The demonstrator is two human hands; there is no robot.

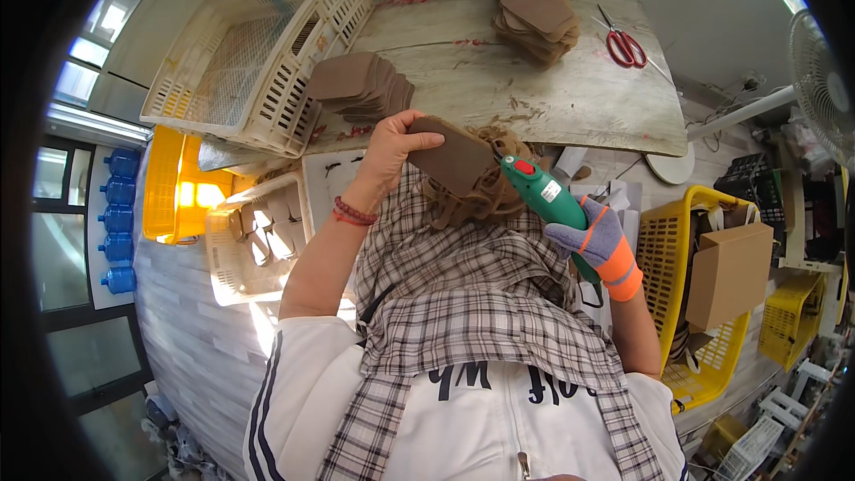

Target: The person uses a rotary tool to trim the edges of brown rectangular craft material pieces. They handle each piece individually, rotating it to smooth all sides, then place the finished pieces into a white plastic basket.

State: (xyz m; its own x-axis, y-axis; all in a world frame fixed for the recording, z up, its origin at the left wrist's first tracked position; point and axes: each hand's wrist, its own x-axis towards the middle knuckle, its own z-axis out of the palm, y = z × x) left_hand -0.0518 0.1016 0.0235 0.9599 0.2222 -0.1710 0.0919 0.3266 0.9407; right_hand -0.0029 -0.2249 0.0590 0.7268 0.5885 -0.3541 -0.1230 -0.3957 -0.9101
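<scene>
Flanking both hands (392,147): cream crates (258,44), leather stacks (361,87), red scissors (626,46), yellow basket (704,303).

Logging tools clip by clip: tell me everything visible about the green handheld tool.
The green handheld tool is a slim, tapered body of glossy green plastic with a red switch and a pale label on its side. It is tilted, nose pointing up and left, its tip at the edge of the brown flat piece held up by the bare left hand. The right hand, in a grey and orange glove, grips its rear end. A dark cord seems to hang below it.
</scene>
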